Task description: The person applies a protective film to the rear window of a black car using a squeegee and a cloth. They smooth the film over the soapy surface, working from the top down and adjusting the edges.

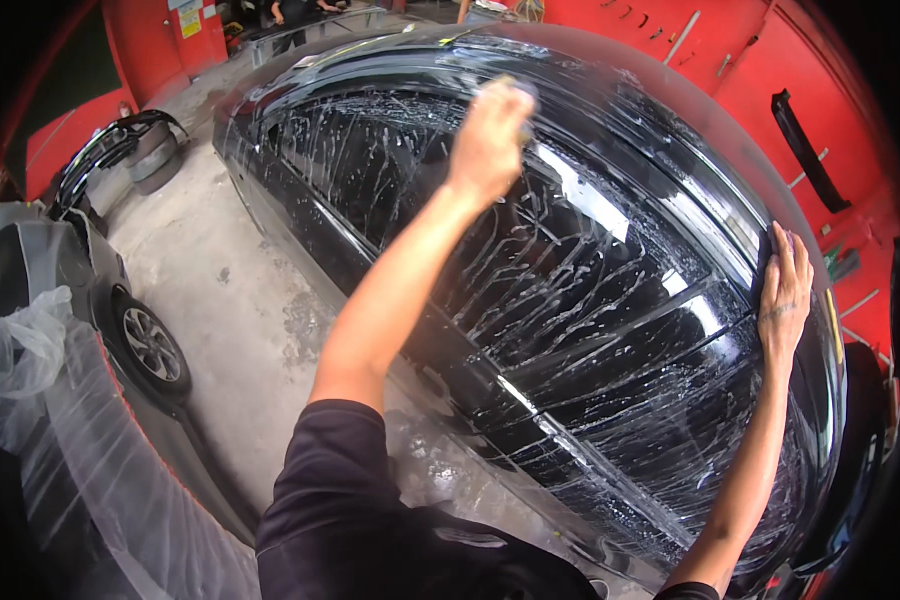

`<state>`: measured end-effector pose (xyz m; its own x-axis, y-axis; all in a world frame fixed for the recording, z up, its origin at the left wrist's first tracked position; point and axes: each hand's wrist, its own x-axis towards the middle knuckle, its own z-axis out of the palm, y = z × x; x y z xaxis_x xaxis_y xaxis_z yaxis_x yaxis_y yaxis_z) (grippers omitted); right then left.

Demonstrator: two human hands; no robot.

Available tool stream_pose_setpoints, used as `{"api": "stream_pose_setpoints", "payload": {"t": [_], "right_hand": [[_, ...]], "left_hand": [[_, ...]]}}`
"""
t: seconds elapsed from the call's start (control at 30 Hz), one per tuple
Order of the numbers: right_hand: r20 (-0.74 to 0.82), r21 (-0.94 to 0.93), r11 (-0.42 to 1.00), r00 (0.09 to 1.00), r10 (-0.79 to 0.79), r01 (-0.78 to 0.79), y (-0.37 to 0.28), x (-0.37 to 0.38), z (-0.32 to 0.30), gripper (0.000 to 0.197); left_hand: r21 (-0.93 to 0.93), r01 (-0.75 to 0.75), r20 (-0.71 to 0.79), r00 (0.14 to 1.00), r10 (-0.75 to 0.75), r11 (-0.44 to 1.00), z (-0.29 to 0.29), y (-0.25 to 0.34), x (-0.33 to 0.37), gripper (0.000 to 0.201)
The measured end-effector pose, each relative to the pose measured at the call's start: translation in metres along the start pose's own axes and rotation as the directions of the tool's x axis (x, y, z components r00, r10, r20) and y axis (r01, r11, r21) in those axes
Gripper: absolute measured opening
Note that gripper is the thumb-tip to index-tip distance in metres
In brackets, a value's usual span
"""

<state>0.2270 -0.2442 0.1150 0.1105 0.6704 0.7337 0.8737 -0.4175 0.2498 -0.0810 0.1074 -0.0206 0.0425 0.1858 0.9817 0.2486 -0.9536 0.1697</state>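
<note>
A black car (590, 330) stretches out in front of me, its side windows and trim wet and covered with whitish, soapy streaks. Over the upper edge of the side window (530, 260), my left hand (488, 150) is closed round a small grey and yellowish thing (527, 92), smeared by motion and mostly hidden by the fingers; it looks like a sponge or pad. My right hand (785, 300) lies on the roof edge at the right with its fingers stretched out, and nothing shows in it.
To the left stands another dark car (105, 290) partly draped in clear plastic sheeting (120, 460). A dark bumper-like part (120, 150) is beyond it. Concrete floor (220, 290) lies between the cars. Tools hang on the red wall (730, 90). Another person (292, 15) is far back.
</note>
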Motion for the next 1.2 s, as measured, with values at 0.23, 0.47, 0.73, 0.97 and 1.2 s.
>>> {"api": "stream_pose_setpoints", "payload": {"t": [0.23, 0.47, 0.73, 0.97, 1.2], "right_hand": [[0.027, 0.023, 1.000, 1.000, 0.002, -0.003, -0.009, 0.007, 0.001, 0.044], [-0.010, 0.002, 1.000, 1.000, -0.020, 0.020, -0.009, 0.002, 0.001, 0.044], [-0.004, 0.027, 0.999, 1.000, -0.019, 0.020, -0.016, 0.008, 0.001, 0.044], [0.000, 0.013, 1.000, 1.000, 0.014, -0.014, -0.009, 0.003, 0.000, 0.046], [0.013, 0.005, 1.000, 1.000, 0.001, -0.001, -0.022, 0.009, -0.004, 0.044]], "left_hand": [[0.115, 0.153, -0.131, 0.982, -0.137, 0.982, 0.019, 0.021, -0.006, 0.025], [0.124, 0.127, -0.073, 0.990, -0.119, 0.984, -0.012, -0.040, -0.004, 0.031], [0.023, -0.043, 0.069, 0.997, 0.042, 0.999, 0.033, 0.093, 0.005, 0.028], [0.209, 0.173, 0.025, 0.983, -0.182, 0.963, -0.025, -0.051, 0.001, 0.027], [-0.051, -0.033, 0.097, 0.995, 0.037, 0.998, 0.051, 0.148, -0.005, 0.035]]}}
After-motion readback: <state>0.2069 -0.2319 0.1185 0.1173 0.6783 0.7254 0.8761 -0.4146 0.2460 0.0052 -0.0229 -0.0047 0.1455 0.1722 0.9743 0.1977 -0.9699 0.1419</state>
